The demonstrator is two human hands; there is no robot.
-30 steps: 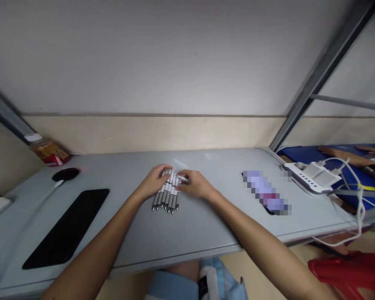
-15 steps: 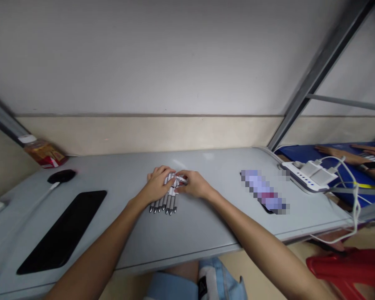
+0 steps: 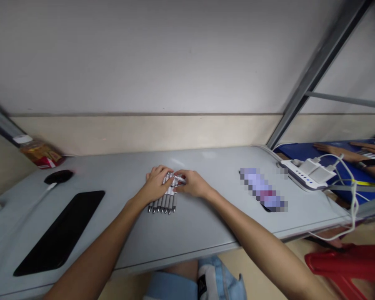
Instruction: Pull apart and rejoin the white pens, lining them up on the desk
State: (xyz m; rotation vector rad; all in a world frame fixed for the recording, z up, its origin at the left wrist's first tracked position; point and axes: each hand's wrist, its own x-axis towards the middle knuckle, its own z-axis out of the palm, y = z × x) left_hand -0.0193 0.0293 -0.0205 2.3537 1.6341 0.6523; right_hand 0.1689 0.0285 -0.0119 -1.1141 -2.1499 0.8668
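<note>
Several grey and white pens [image 3: 166,202] lie side by side on the grey table [image 3: 193,233], their tips pointing toward me. My left hand [image 3: 156,183] rests over the left and upper part of the row, its fingers bent around the pens. At the right side of the row, my right hand [image 3: 190,183] pinches the far end of a pen between thumb and fingers. The upper ends of the pens are partly hidden by both hands.
A black mat [image 3: 61,233], a black mouse-like object [image 3: 58,176] and a bottle [image 3: 40,154] are at the left. A phone [image 3: 261,189] and a white power strip [image 3: 304,175] are at the right. Another person's hands [image 3: 340,152] rest on a blue surface beyond.
The pen tips lie in a more even row. Both hands keep nearly the same place and hold, while the whole view has shifted slightly.
</note>
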